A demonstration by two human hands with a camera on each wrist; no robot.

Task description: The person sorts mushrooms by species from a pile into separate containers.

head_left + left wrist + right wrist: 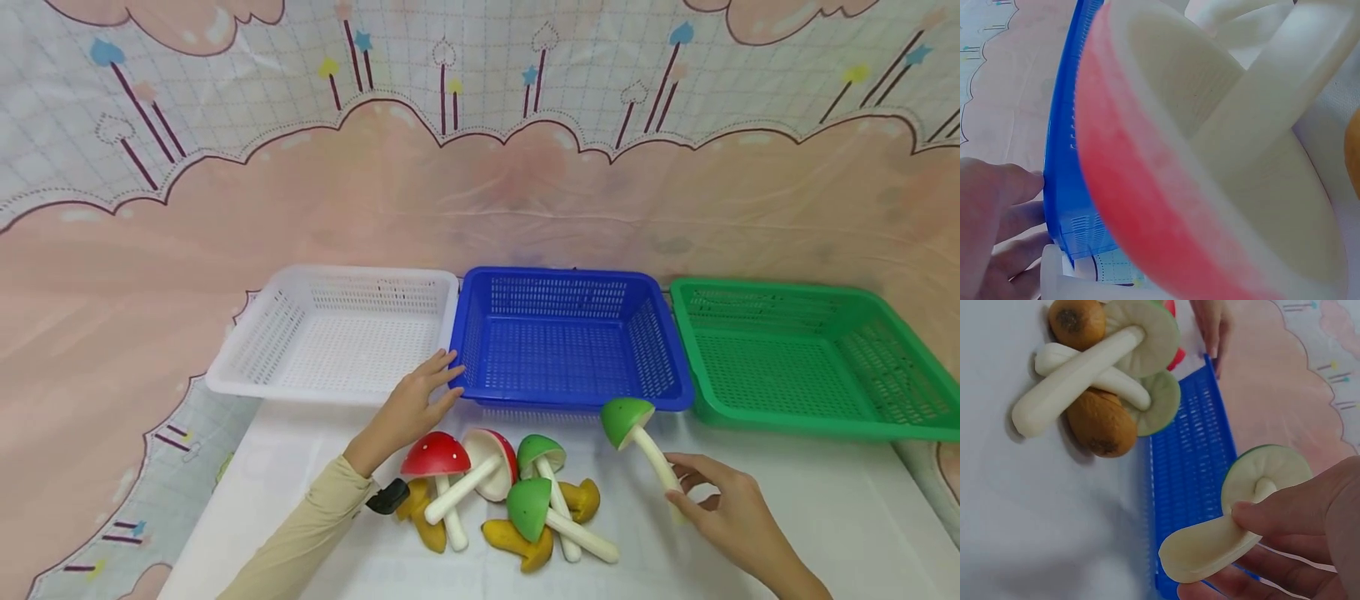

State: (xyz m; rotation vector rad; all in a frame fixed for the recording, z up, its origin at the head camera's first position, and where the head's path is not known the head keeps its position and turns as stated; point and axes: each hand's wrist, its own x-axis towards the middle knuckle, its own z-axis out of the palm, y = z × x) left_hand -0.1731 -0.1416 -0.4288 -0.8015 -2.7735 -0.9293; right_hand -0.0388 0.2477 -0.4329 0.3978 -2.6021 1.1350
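While my right grip [720, 507] is clamped on a green mushroom [624, 422] by the near right corner of the blue basket [555, 358], my left grip [412, 407] is spread at that basket's left rim. Progress appears early: other mushrooms [529, 508] lie on the worktop [645, 577], none in any basket.

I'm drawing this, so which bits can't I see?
Left wrist view: the red mushroom is cut off by the picture's edges and hides much of the blue basket.
Right wrist view: the right hand covers part of the held green mushroom; the left hand is cut off by the top edge.
Head view: white stems lie across the leftmost yellow piece, hiding part of it.
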